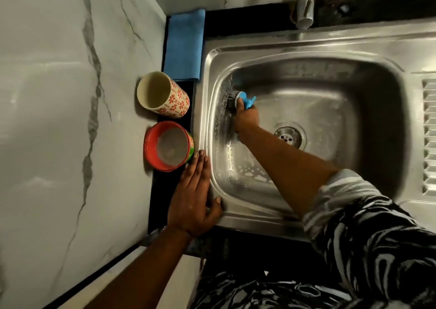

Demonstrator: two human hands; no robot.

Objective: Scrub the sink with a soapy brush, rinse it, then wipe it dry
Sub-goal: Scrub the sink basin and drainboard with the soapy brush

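Steel sink (266,49) fills the right of the view, set into a dark surface (162,190) that runs along a marble-patterned wall (59,101). The right hand (245,117) reaches down into the basin and grips a brush (247,99) by its blue handle, fingers curled round it. The brush's bristles press against the left inner wall of the basin, well above the drain (289,136). Streaks of wet soap show on that wall near the bristles, and patches of white suds (256,175) lie on the basin floor under the forearm.

The left hand (195,190) lies flat with straight fingers on the left edge of the sink, partly on the rim and partly on the dark surface, its thumb spread onto the rim at the near corner. It holds nothing. Its fingertips are just beside a red bowl (165,146), which stands on the surface left of the sink. Behind the bowl stands a cream cup (165,95) with a red flower pattern, and behind that lies a folded blue cloth (184,46), against the wall. A chrome faucet (305,6) stands over the far rim. A black-and-white patterned sleeve (354,214) covers the right upper arm.
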